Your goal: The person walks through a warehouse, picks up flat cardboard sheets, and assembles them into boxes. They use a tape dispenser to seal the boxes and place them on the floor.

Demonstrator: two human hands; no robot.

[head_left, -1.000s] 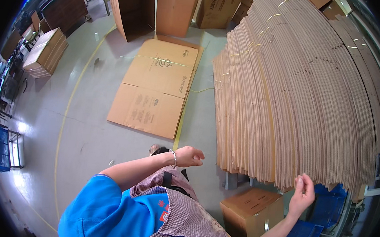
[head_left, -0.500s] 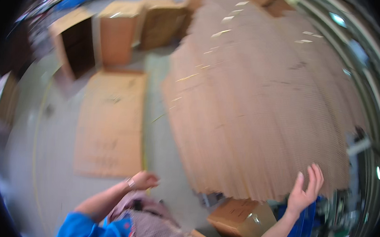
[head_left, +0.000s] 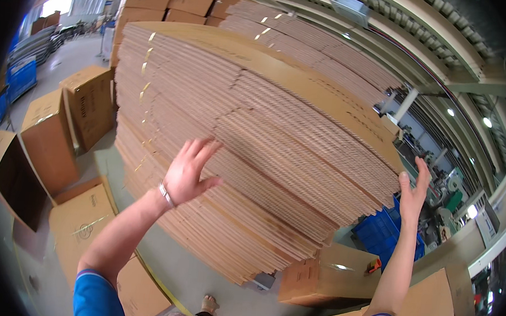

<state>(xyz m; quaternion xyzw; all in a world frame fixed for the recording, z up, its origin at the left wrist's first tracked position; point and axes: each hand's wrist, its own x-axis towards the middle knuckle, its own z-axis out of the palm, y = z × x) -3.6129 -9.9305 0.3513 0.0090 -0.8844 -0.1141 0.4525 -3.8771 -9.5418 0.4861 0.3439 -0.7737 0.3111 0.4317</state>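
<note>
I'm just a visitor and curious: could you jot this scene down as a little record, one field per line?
Setting: indoor work hall
Main thing: large stack of flat cardboard
Left grip: open, in front of the stack's side; contact unclear
Right grip: open, near the stack's right-hand corner; contact unclear
Held: nothing in either grip
On the floor, lower left: flat carton
Far left: upright cartons
Below the stack, right: taped carton
Near the right forearm: blue crate
</note>
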